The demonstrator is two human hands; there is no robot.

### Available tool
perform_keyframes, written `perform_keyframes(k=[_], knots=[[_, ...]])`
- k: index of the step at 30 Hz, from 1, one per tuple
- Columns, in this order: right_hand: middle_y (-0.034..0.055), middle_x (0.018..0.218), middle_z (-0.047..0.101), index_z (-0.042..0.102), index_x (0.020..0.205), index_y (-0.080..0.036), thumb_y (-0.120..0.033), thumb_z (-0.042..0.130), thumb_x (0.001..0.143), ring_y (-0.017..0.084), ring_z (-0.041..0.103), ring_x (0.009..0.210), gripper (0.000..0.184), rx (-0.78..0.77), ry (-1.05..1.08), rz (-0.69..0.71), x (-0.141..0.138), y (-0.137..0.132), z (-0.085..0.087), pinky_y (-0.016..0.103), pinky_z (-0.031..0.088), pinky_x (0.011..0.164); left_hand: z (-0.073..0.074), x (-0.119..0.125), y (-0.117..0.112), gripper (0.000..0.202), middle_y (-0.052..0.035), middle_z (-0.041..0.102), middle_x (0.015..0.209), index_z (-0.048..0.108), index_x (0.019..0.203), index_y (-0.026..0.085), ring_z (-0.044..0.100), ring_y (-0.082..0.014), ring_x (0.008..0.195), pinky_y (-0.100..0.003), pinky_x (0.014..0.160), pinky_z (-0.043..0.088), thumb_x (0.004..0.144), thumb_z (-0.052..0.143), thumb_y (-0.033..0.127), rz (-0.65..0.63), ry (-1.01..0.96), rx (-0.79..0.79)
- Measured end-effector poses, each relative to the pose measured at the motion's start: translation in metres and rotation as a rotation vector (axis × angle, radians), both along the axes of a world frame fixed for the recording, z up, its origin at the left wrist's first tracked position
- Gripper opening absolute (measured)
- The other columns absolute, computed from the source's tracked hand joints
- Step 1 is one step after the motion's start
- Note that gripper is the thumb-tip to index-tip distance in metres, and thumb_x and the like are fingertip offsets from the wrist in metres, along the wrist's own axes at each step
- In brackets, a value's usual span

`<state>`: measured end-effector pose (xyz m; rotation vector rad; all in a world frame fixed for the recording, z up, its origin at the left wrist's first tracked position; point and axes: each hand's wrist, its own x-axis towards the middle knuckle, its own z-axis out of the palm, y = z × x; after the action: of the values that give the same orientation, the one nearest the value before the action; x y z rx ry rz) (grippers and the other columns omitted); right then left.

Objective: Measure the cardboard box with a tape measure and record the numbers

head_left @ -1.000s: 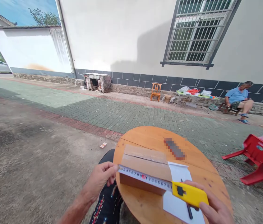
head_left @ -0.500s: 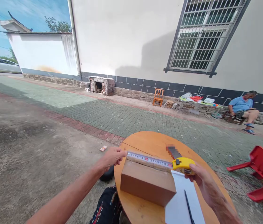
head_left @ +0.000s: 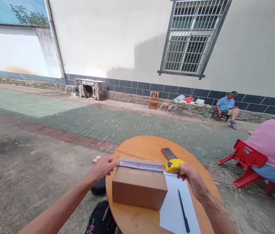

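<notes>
A yellow tape measure (head_left: 174, 165) is gripped at its case by my right hand (head_left: 191, 177). Its numbered blade (head_left: 141, 165) stretches leftward along the far top edge of a brown cardboard box (head_left: 138, 188). At the blade's end, my left hand (head_left: 106, 166) pinches the tip near the box's far left corner. The box rests on a round wooden table (head_left: 132, 219). To its right lies a white sheet of paper (head_left: 171, 201), partly under the box, with a black pen (head_left: 183, 209) on top. A dark flat object (head_left: 169, 154), partly pixelated, lies behind the tape case.
A person in a pink top (head_left: 271, 143) sits on a red plastic chair (head_left: 249, 154) at right. Farther back are a seated person in blue (head_left: 225, 104), a folding table with bags (head_left: 192, 104) and a wooden chair (head_left: 153, 100). A small packet (head_left: 97, 159) lies on the ground.
The view has turned right, so everything sits farther left and more of the person in pink shows. Both hands keep their hold on the stretched tape measure.
</notes>
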<state>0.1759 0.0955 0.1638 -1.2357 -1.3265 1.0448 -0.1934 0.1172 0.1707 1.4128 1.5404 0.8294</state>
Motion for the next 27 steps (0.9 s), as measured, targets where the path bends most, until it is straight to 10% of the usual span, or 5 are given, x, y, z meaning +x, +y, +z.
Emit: perform_keyframes(k=[27], knots=[[0.0024,0.081,0.062,0.065,0.088,-0.020,-0.054,0.056,0.084,0.016,0.050,0.068,0.036,-0.039,-0.061,0.042,0.000,-0.006,-0.006,0.030,0.036,0.059,-0.011,-0.005,0.009,0.033,0.0015,0.051,0.060,0.043,0.063,0.020,0.039,-0.0087,0.047,-0.021,0.042,0.024,0.063,0.050,0.052,-0.094,0.106,-0.017]])
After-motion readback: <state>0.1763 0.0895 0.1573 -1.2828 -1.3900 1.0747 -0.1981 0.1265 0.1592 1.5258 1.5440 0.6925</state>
